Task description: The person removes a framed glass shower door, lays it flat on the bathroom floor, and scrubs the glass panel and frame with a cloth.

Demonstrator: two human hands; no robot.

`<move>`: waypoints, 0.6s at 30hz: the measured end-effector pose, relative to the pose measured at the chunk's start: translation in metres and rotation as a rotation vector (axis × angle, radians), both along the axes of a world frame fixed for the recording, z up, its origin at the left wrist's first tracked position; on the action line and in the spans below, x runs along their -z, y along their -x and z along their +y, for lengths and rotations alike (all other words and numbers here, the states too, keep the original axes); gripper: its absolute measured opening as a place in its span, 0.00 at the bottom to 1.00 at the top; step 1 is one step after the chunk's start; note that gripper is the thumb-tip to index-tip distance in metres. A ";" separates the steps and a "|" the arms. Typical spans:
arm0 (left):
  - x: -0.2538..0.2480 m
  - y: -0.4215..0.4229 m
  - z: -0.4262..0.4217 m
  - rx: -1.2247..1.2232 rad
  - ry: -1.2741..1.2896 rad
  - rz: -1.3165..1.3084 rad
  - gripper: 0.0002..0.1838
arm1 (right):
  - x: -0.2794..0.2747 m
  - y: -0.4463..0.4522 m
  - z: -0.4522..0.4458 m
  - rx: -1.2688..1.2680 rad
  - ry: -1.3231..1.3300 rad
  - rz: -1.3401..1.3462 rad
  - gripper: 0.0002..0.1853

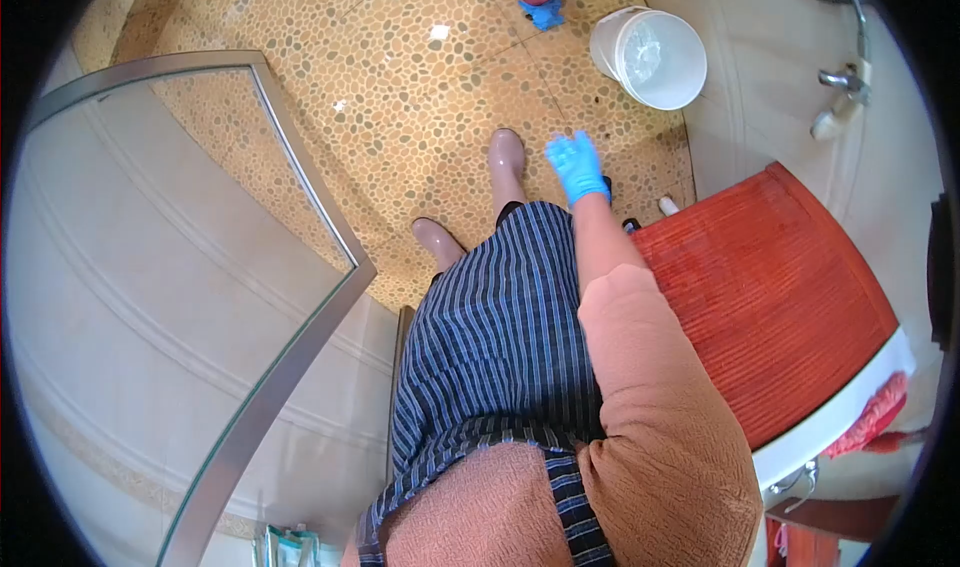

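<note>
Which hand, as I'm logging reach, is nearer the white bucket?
Right. The right hand is to the near left of the bucket, not touching; the left hand is out of view.

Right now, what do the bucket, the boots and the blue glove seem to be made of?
The bucket looks like smooth white plastic, judging by its moulded rim. The boots look like glossy rubber or PVC, given their shiny toes. The glove seems thin, snug nitrile or latex; I can't tell which.

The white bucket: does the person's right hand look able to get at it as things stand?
Probably yes: nothing shows between the right hand and the white bucket, open-topped on the floor, though a step or bend may be needed.
</note>
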State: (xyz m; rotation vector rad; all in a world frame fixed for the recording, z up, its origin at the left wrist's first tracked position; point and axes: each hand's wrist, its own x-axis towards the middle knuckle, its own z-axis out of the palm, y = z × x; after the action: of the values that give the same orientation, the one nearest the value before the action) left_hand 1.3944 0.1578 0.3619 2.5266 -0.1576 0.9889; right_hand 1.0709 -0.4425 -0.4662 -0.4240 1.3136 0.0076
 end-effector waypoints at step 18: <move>-0.044 0.017 -0.022 -0.030 -0.404 -0.146 0.13 | -0.163 -0.008 0.137 -0.907 0.099 -0.033 0.23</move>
State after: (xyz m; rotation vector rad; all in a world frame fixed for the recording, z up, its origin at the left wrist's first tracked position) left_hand 1.3774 0.1360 0.4060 2.8185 -0.3996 1.2610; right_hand 1.0786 -0.3054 -0.3031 -1.0678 0.9967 0.6901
